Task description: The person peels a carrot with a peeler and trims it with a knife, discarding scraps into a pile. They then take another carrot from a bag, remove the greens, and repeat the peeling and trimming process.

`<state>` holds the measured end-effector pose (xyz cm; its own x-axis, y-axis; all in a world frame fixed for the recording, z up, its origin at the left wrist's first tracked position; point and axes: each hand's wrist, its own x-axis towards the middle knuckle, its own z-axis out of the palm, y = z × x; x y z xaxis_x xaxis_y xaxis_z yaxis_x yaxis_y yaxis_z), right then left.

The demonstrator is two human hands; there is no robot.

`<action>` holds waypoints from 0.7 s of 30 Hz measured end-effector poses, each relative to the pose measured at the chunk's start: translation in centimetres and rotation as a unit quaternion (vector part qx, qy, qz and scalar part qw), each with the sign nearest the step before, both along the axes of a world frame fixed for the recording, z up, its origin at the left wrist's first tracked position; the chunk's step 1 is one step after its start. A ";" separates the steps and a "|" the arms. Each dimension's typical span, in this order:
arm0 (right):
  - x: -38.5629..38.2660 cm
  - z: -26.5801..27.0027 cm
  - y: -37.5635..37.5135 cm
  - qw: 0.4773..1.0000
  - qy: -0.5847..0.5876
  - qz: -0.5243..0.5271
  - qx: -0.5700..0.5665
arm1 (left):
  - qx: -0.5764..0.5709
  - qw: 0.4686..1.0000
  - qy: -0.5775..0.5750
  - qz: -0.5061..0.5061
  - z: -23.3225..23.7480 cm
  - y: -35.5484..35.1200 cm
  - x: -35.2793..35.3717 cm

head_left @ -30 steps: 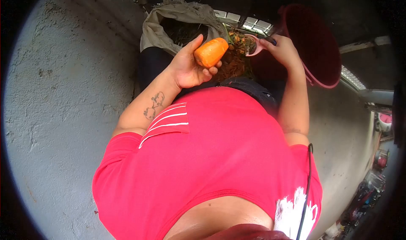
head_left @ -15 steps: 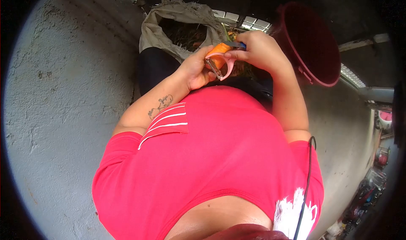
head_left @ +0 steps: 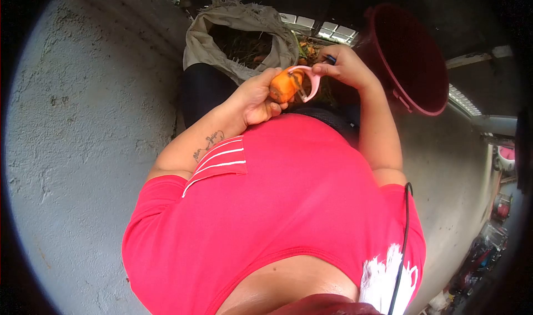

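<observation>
My left hand [head_left: 259, 97] is closed round a stubby orange carrot [head_left: 284, 86], whose blunt end shows above the fingers. A pink peeler [head_left: 314, 84] is pinched in my right hand [head_left: 345, 68], its metal blade against or just beside the carrot's right side. Tucked in the same hand is a blue-handled tool [head_left: 331, 59]; its blade cannot be made out now. Behind the hands stands a pale woven sack [head_left: 202, 43], its rim rolled down around brownish-green scraps [head_left: 244, 46].
A large dark-red bucket [head_left: 401, 96] lies or leans at the upper right, mouth facing me. Along the left runs a rough grey wall [head_left: 83, 148]. Several jumbled items [head_left: 483, 259] sit far right. A black cable [head_left: 406, 226] hangs over my right shoulder.
My right hand and the peeler have shifted right across the carrot. More of the carrot shows, tilted differently in my left hand. The tool's dark blade no longer shows.
</observation>
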<state>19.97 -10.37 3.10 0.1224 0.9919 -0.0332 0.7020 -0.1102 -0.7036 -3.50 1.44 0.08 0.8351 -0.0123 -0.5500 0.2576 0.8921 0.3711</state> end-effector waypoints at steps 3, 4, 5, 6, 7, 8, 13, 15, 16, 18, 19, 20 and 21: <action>2.9 -2.0 -0.7 0.992 -0.096 -0.078 -0.011 | -0.013 1.000 -0.001 -0.005 0.5 0.5 -0.5; 3.8 -3.0 -1.1 0.988 -0.118 -0.101 -0.011 | -0.009 1.000 -0.023 -0.018 0.8 0.9 -0.7; 4.6 -3.8 -1.8 0.979 -0.153 -0.130 -0.040 | -0.004 0.998 -0.046 -0.031 1.1 1.3 -1.0; 4.9 -3.9 -2.2 0.967 -0.187 -0.157 -0.069 | 0.000 0.997 -0.068 -0.043 1.4 1.6 -1.1; 5.3 -3.8 -2.3 0.953 -0.223 -0.182 -0.096 | -0.012 0.997 -0.069 -0.017 1.7 1.6 -1.0; 5.9 -3.5 -2.6 0.958 -0.195 -0.183 -0.101 | -0.025 0.997 -0.070 0.010 1.8 1.3 -0.8; 1.7 1.7 -2.2 0.972 -0.123 -0.201 -0.020 | -0.156 0.982 -0.110 -0.005 -0.5 1.5 0.5; -0.9 3.3 -1.6 0.977 -0.139 -0.156 0.028 | -0.101 0.990 -0.098 0.002 -0.8 1.1 1.0; -2.6 4.5 -1.4 0.977 -0.166 -0.131 0.036 | -0.091 0.991 -0.100 0.002 -1.5 1.0 1.1; -4.9 5.3 -0.9 0.973 -0.208 -0.092 0.040 | -0.019 0.999 -0.036 0.026 -0.2 0.1 1.4; -5.6 5.3 -0.6 0.971 -0.225 -0.078 0.036 | -0.002 0.999 -0.022 0.033 -0.1 -0.3 1.4; -6.2 5.5 -0.3 0.969 -0.234 -0.076 0.031 | 0.016 0.999 -0.008 0.040 -0.1 -0.5 1.3; -6.2 5.4 -0.2 0.969 -0.234 -0.072 0.027 | 0.034 0.998 0.005 0.046 0.0 -0.7 1.2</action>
<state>13.77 -10.62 8.52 0.2493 0.9620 0.1115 0.9257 -0.2028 -0.3193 -2.28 0.72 0.11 0.8252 0.1023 -0.5556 0.1795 0.8850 0.4295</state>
